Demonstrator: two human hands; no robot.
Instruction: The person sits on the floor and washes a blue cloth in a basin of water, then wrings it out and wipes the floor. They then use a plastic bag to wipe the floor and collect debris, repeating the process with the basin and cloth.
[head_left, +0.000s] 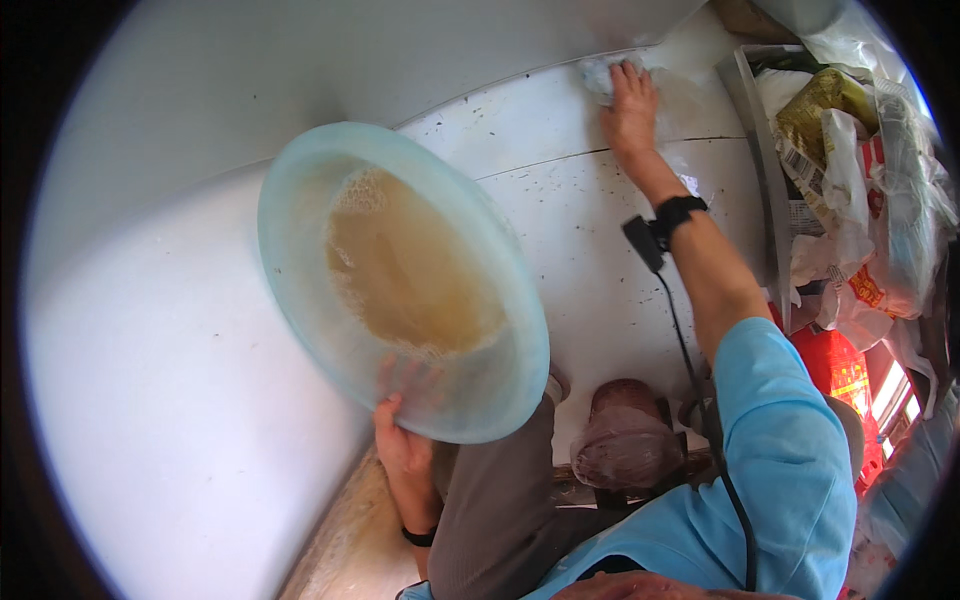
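Note:
My left hand (405, 427) grips the lower edge of a pale blue-green translucent plastic basin (296, 225). Its fingers lie beneath and show through the plastic wall. The basin looks tilted and holds murky brown water (412, 262) with white suds along its edge. Stretched out ahead, my right hand (634, 112) presses a wet-looking whitish cloth or plastic wad (598, 79) onto the white floor panel (555, 217), near the base of the wall. The fingers partly cover the wad, so its material is unclear. Dark specks dot the panel around it.
A smooth white panel (187, 360) rises on the left. At the right stands an open box (765, 180) full of plastic bags and packets (832, 165). Below it is a red package (836, 367). A plastic-covered stool (626, 442) sits by my legs. A black cable (679, 330) hangs from my right wrist.

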